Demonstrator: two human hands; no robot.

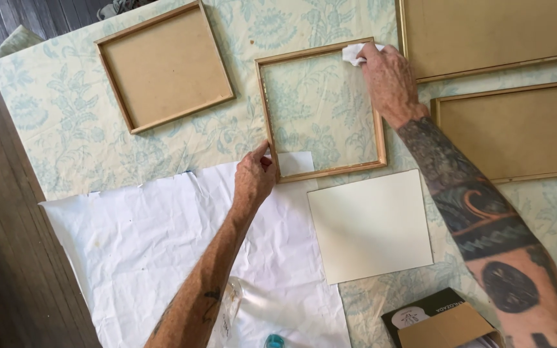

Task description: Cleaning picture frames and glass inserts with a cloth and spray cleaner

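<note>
Dark plank floor [1,193] at nine o'clock; table under a pale floral cloth [59,96] across the rest. Centre, toward twelve: open gold frame [320,173], glazed, the cloth pattern showing through, its lower left corner lying on white crumpled paper [162,245]. Left hand [254,177] at the frame's seven o'clock corner, fingers together, thumb and fingertips pinching the left rail just above the corner. Right hand [389,80] at the frame's one o'clock corner, palm down, fingers closed on a white rag [354,53] pressed against the glass by the top rail. Tattooed forearm running off toward five o'clock.

Cream card [369,224] just below the frame at six o'clock, close to the bottom rail, touching or apart cannot be told. Second frame [166,67] with brown backing at ten o'clock, well apart, tilted. Two larger backed frames at two and three o'clock: upper one [491,32] cut off by the edge, lower one [517,129] just beside the right wrist. Dark box [420,314] with a cardboard sheet [446,328] on it at five o'clock. Clear plastic bag [253,303] at six o'clock on the paper, beside the left forearm; something teal [274,340] at the bottom edge, too cut off to identify.
</note>
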